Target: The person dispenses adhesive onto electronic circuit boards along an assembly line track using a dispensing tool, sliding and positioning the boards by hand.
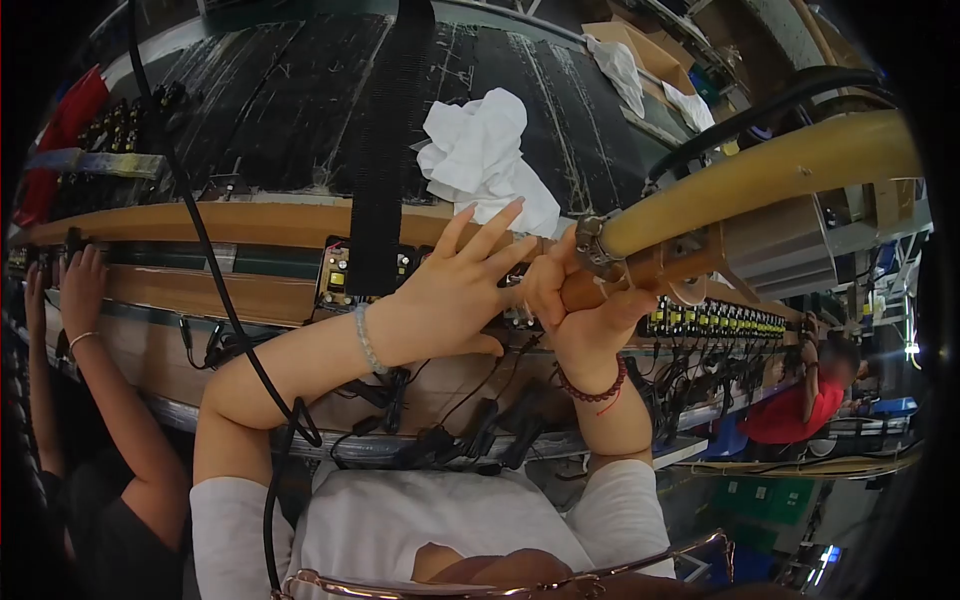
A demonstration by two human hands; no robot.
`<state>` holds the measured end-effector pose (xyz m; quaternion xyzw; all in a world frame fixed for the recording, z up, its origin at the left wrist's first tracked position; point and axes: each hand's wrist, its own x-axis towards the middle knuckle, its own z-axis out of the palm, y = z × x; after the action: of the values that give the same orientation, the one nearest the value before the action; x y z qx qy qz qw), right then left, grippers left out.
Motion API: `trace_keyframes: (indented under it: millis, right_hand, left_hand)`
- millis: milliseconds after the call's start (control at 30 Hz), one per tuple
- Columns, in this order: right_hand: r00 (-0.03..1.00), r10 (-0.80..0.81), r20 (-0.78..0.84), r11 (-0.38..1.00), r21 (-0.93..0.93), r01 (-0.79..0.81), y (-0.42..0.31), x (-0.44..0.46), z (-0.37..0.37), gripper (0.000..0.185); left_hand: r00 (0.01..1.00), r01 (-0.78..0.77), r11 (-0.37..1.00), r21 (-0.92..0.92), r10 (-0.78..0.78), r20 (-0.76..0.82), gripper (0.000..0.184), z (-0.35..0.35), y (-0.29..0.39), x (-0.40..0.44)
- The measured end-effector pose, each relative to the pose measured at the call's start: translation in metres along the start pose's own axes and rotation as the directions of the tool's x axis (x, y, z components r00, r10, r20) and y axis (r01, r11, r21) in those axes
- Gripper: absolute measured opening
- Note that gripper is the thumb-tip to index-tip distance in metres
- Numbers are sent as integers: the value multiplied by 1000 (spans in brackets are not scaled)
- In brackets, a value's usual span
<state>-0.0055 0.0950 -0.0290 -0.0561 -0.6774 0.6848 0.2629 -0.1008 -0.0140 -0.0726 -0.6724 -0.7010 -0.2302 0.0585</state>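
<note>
My left hand reaches over the row of circuit boards with its fingers spread and nothing held. A small circuit board with yellow parts sits left of it, partly behind a black strap. My right hand is closed round the near end of a brown tube-shaped tool, close to my left fingertips. A thick yellowish hose with a metal clamp lies above the tool. What is under my fingers is mostly hidden. Black cables hang from the boards along the near side.
A crumpled white cloth lies on the stained black surface beyond. More circuit boards line the right. A black cable crosses my left arm. Another person's hands work at the left; a person in red is far right.
</note>
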Motion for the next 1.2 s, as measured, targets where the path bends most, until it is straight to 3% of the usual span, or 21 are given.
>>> trace_keyframes:
  millis: [267,333,467,567,633,700,800,867,933,1067,1133,1200]
  right_hand:
    - [1000,-13,-11,999,48,13,4,-1,-3,83]
    - [1000,0,-5,998,63,0,5,-2,-4,85]
    - [1000,-3,-28,997,73,5,6,-3,-2,91]
    - [997,-25,-76,998,-59,20,-15,7,7,98]
    - [992,-28,-121,999,42,33,-21,13,3,100]
    - [991,-66,-113,998,6,67,-27,23,-7,99]
    - [996,-72,43,995,-63,75,-41,34,-21,94]
    - [996,-89,28,993,-75,91,-40,39,-26,94]
    - [994,-107,11,990,-94,107,-39,41,-28,94]
    - [991,-116,-64,993,-4,116,-25,43,-17,94]
    - [990,-121,-67,993,0,121,-16,41,-13,95]
    - [992,-110,-70,994,13,111,-5,38,-10,95]
  left_hand:
    - [1000,9,1000,-1,-9,16,61,-2,-2,1]
    - [996,24,1000,-20,-22,83,64,-5,-2,1]
    - [999,-2,994,-113,8,54,68,-5,-4,0]
    - [998,-1,993,-120,8,59,67,-2,-6,0]
    - [1000,-20,995,-94,22,17,66,-1,-6,0]
    - [1000,-14,995,-100,14,3,65,2,-10,-1]
    - [999,-34,999,-25,34,-27,57,-7,-8,2]
    - [997,-64,997,50,66,-36,50,-18,-5,4]
    - [984,-68,996,-57,58,-168,47,-28,0,4]
    - [981,-19,999,28,24,-193,49,-27,22,1]
    - [995,91,994,54,-93,43,53,-18,31,-3]
    - [999,39,997,69,-39,-3,56,-2,27,-5]
